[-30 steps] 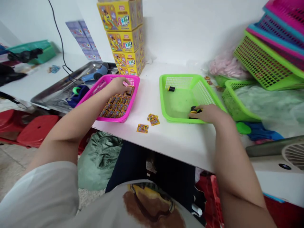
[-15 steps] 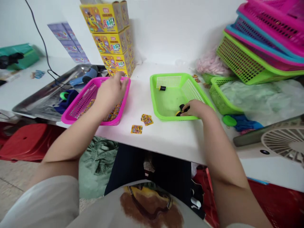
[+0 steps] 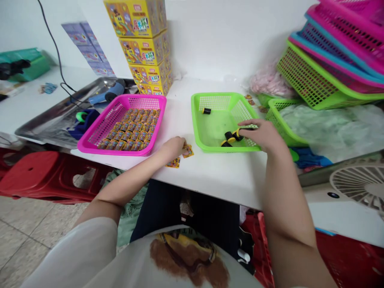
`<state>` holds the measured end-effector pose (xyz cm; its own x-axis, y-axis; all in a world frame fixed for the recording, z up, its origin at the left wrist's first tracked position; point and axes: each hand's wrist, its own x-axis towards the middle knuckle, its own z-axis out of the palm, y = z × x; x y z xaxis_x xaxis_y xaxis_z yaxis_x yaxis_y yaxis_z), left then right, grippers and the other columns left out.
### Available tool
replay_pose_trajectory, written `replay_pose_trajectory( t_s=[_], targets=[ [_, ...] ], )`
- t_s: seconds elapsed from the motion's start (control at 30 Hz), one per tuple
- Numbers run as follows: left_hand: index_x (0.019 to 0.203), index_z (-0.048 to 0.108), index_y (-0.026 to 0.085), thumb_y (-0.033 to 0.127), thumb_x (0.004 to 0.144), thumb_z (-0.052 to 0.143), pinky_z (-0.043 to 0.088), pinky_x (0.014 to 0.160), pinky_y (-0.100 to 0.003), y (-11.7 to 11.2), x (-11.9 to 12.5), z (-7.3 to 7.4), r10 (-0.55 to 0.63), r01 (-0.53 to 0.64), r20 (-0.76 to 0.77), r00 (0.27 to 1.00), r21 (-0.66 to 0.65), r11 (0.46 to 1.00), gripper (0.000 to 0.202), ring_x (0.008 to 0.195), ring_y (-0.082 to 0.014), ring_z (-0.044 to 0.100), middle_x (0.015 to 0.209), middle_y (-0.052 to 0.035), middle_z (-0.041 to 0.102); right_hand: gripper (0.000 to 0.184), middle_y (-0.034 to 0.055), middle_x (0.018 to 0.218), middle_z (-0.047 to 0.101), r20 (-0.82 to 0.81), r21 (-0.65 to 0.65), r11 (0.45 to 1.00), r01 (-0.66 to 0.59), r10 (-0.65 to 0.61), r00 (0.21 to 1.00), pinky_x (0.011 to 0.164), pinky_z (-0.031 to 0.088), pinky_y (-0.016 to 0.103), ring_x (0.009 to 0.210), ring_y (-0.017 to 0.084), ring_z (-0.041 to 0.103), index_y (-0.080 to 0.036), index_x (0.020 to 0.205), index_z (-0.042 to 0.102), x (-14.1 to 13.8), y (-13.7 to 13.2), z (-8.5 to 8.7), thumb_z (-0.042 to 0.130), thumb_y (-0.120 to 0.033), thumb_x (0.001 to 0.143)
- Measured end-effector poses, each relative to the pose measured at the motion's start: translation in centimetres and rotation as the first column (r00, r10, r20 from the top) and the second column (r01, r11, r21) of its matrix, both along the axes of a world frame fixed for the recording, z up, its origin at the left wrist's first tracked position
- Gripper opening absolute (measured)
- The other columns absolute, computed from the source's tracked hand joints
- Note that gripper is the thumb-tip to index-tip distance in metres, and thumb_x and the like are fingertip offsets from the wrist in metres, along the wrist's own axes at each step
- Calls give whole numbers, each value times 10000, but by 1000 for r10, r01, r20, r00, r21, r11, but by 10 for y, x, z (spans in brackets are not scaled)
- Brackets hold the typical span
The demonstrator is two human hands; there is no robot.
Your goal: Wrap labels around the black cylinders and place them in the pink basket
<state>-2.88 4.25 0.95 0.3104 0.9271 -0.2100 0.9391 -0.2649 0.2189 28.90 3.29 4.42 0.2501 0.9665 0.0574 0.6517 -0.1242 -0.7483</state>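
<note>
My left hand (image 3: 175, 148) is down on the white table at a small pile of yellow printed labels (image 3: 188, 151), its fingers closed at the pile's left edge. Another label (image 3: 174, 163) lies partly under that hand. Inside the green basket (image 3: 196, 128), my right hand (image 3: 258, 133) has its thumb and fingers closed on a small black-and-yellow cylinder (image 3: 238, 133). Several similar cylinders (image 3: 229, 137) lie close to it, and a single one (image 3: 206, 111) rests near the back left. Rows of labelled cylinders (image 3: 132, 128) fill much of the pink basket (image 3: 120, 152).
Yellow boxes (image 3: 141, 50) are stacked behind the pink basket. A metal tray (image 3: 33, 130) with a blue tape dispenser (image 3: 85, 124) lies at left. Stacked baskets (image 3: 318, 76), a bagged green basket (image 3: 274, 120) and a fan (image 3: 360, 180) stand at right.
My left hand has moved from above the pink basket down and right to the labels. My right hand has risen slightly, bringing up a cylinder. The view has shifted slightly.
</note>
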Motion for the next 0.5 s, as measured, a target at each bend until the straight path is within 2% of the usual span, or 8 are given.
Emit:
replay_pose_trajectory(
  t_s=[0.03, 0.1, 0.17, 0.27, 0.37, 0.43, 0.5],
  targets=[
    [1226, 787, 154, 291, 877, 833, 551, 862, -301, 2, 0, 0, 7, -7, 6, 1000, 5, 1000, 378, 1068, -278, 767, 1195, -155, 790, 260, -18, 670, 675, -128, 63, 998, 27, -19, 992, 611, 472, 314, 626, 158, 581, -236, 974, 831, 0, -1, -2, 801, -305, 725],
    [1221, 791, 147, 272, 854, 856, 542, 860, -293, 6, -1, 0, 20, -21, 21, 1000, 18, 1000, 393, 1052, -270, 764, 1162, -149, 798, 250, -7, 758, 729, -384, 192, 976, 105, -23, 923, 655, 550, 318, 656, 149, 625, -240, 940, 830, -1, 0, -8, 808, -288, 696],
    [1210, 798, 132, 267, 855, 857, 531, 847, -295, 7, -1, 3, 30, -31, 36, 999, 31, 999, 384, 1030, -266, 760, 1142, -154, 803, 220, -17, 818, 745, -535, 285, 947, 150, 27, 844, 692, 606, 303, 689, 131, 655, -248, 877, 809, -5, 1, -13, 831, -275, 660],
    [1141, 824, 125, 282, 877, 838, 515, 832, -294, 6, -3, 10, 31, -34, 57, 998, 54, 998, 308, 1015, -258, 755, 1122, -154, 808, 226, -43, 811, 720, -684, 345, 928, 141, 145, 715, 690, 635, 238, 736, 104, 682, -250, 822, 763, -14, 1, -17, 881, -263, 630],
    [1063, 846, 143, 296, 890, 821, 506, 816, -293, 1, -6, 15, 25, -30, 69, 997, 72, 997, 232, 977, -250, 755, 1056, -133, 824, 358, -63, 803, 717, -806, 327, 939, 110, 216, 551, 658, 634, 170, 745, 80, 702, -257, 855, 753, -26, -1, -16, 972, -313, 578],
    [1008, 853, 150, 307, 901, 806, 504, 792, -303, -3, -9, 19, 21, -26, 66, 998, 78, 997, 196, 918, -252, 758, 973, -121, 830, 468, -85, 797, 716, -844, 310, 947, 86, 232, 484, 668, 640, 141, 733, 61, 709, -274, 886, 753, -35, -6, -15, 1035, -370, 525],
    [979, 849, 151, 315, 944, 756, 507, 783, -308, -10, -14, 26, 15, -20, 57, 998, 93, 995, 192, 880, -249, 762, 931, -120, 830, 536, -101, 793, 715, -858, 306, 950, 62, 247, 451, 706, 652, 132, 728, 49, 713, -287, 884, 750, -44, -11, -15, 1073, -419, 476]
  ],
)
